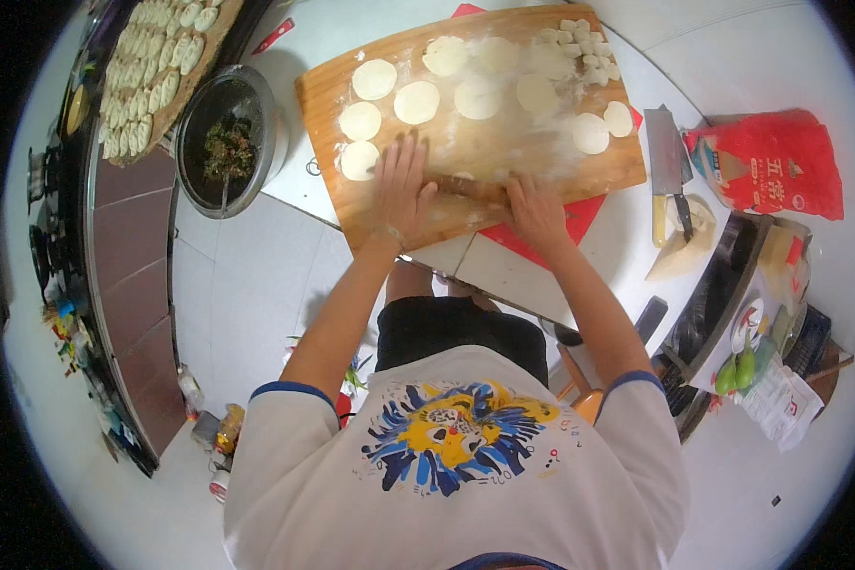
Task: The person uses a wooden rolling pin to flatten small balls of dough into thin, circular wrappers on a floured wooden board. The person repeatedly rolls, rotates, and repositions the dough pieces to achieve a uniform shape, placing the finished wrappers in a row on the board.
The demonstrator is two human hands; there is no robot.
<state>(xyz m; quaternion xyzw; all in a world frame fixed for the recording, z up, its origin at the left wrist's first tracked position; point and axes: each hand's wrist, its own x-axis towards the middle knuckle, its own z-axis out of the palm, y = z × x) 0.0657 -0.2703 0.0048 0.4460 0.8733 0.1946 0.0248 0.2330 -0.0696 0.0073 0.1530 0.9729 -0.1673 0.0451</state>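
Note:
A dark wooden rolling pin (pixel 470 190) lies crosswise near the front edge of a floured wooden board (pixel 489 142). My left hand (pixel 404 185) rests on its left end, fingers stretched out flat and pointing away from me. At the pin's other end, my right hand (pixel 536 207) has its fingers bent over the wood. A bit of pale dough (pixel 464 176) shows just beyond the pin, mostly hidden by it. Flat round dough wrappers (pixel 416 102) are spread over the board, one (pixel 359 161) beside my left fingertips. Small cut dough pieces (pixel 589 47) cluster at the far right corner.
Left of the board stands a metal bowl (pixel 277 128) with dark green filling (pixel 230 147) and a utensil. A tray beyond it bears rows of dumplings (pixel 152 76). A cleaver (pixel 668 157) and a red bag (pixel 769 163) are on the right. Green vegetables (pixel 735 371) lie farther down.

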